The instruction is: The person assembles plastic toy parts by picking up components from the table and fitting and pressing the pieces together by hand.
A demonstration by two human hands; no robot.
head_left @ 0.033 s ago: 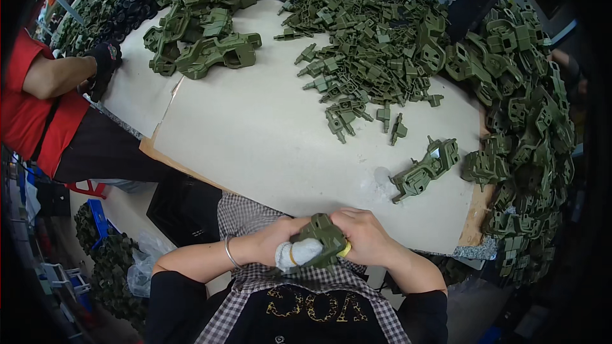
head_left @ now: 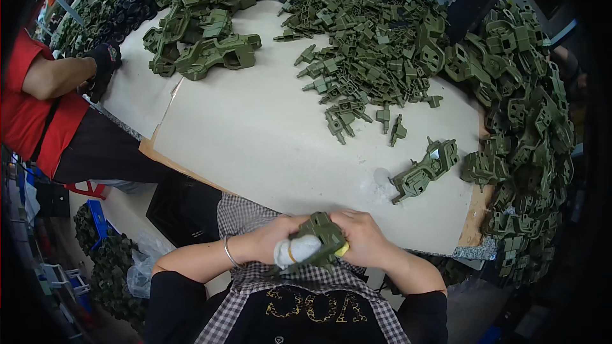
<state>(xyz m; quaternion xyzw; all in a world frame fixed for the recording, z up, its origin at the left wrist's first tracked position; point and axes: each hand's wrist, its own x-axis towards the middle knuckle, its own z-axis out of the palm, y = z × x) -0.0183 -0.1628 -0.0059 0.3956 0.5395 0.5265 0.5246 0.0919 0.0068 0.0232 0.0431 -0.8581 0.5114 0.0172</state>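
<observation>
My left fingers (head_left: pixel 287 224) and right fingers (head_left: pixel 349 219) close round one olive-green, angular moulded part (head_left: pixel 327 234) beside the whitish, flat-topped counter (head_left: pixel 274 146).

Held grn pt (head_left: pixel 327 230) – matt, plast.-like; tabletop (head_left: pixel 255 134) smooth, matt; apron (head_left: pixel 241 218) woven cloth; bangle (head_left: pixel 228 251) – shiny metal

Green part (head_left: pixel 327 232), black-and-white checked apron (head_left: pixel 241 214)

A: "What lettering is on you?"
B: "Across your black shirt (head_left: pixel 299 331), at six o'clock, runs a row of large letters (head_left: pixel 310 306) in gold-and-black spots, upside down to you."
A: "And that glove (head_left: pixel 105 57) at your ten?"
B: "Its small mark you can't read."
</observation>
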